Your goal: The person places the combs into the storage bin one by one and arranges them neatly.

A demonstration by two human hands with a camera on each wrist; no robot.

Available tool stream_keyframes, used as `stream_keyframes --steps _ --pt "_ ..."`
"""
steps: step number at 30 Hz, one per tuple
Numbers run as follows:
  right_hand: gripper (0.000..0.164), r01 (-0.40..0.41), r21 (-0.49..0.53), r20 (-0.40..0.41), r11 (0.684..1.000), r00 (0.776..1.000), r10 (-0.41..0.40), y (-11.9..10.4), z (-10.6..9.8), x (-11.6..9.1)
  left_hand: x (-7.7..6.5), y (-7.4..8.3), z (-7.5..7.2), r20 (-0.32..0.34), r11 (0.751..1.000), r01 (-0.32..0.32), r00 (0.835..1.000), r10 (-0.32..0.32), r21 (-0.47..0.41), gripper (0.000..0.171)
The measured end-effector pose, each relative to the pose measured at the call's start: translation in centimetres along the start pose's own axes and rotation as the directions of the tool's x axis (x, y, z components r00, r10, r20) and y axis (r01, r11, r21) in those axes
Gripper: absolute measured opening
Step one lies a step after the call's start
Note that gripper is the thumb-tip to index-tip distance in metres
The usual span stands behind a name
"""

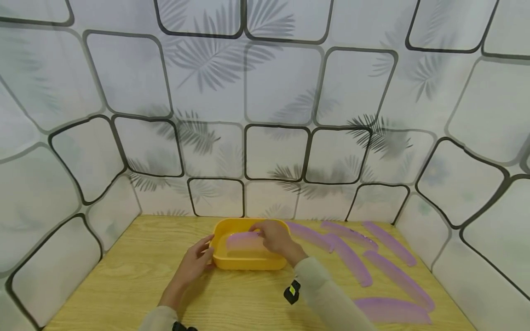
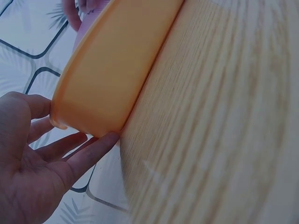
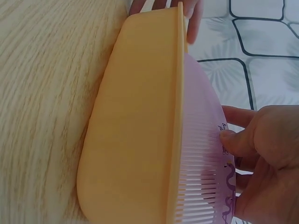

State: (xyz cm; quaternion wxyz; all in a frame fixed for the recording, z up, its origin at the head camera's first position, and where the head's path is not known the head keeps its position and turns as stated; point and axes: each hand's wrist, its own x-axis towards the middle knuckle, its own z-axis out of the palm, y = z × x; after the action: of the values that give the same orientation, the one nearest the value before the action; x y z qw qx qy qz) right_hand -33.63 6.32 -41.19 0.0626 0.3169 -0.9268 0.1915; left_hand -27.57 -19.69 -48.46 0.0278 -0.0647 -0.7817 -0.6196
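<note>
One purple comb (image 1: pixel 243 242) is in your right hand (image 1: pixel 273 237), pinched along its back: your thumb lies on the printed face and your fingers sit behind it. Below that grip the teeth point down inside the yellow basin (image 1: pixel 250 264), their lower part hidden by its near wall. The comb's free end runs leftward from your pinch, toward your other hand. Whether the teeth touch the floor beneath your grip, or whether any liquid lies there, you cannot tell from these views.

Your left hand (image 1: pixel 198 258) is spread against the basin's left end, fingers touching near the rim and down by the base, which seems to steady it. Six more purple combs (image 1: pixel 352 260) lie apart from one another on the wooden table (image 1: pixel 124 271), to the right of your pinch, the closest just beyond the basin's right end.

You seem to be midway through handling this one comb in the basin; going in or coming out, a still cannot say. If you lower it, the next move calls for a level pinch and a gentle release; if you lift it, clear the rim before swinging right.
</note>
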Motion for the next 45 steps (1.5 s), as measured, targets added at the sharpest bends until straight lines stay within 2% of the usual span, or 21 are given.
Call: stream_keyframes --steps 9,14,24,35,45 --pt "0.034 0.034 0.032 0.021 0.999 0.999 -0.035 -1.0 0.8 0.2 0.1 -0.2 -0.1 0.004 1.0 -0.006 1.0 0.006 -0.004 0.051" --pt "0.035 -0.012 0.036 0.053 0.999 0.999 0.01 -1.3 1.4 0.3 0.0 -0.2 -0.1 0.01 1.0 -0.007 1.0 0.007 -0.009 0.051" --pt "0.029 -0.016 0.047 0.068 0.999 0.998 0.013 -0.8 2.5 0.1 -0.1 0.2 0.0 0.003 1.0 0.0 1.0 0.0 0.001 0.049" --pt "0.024 -0.038 0.082 0.096 0.996 0.995 0.03 -0.3 2.8 -0.2 -0.2 0.3 0.1 0.003 1.0 -0.006 1.0 0.006 -0.005 0.049" --pt "0.024 -0.024 0.057 0.117 0.998 0.993 0.017 0.2 3.2 -0.2 -0.2 0.2 0.1 -0.002 1.0 -0.005 1.0 0.005 0.009 0.049"
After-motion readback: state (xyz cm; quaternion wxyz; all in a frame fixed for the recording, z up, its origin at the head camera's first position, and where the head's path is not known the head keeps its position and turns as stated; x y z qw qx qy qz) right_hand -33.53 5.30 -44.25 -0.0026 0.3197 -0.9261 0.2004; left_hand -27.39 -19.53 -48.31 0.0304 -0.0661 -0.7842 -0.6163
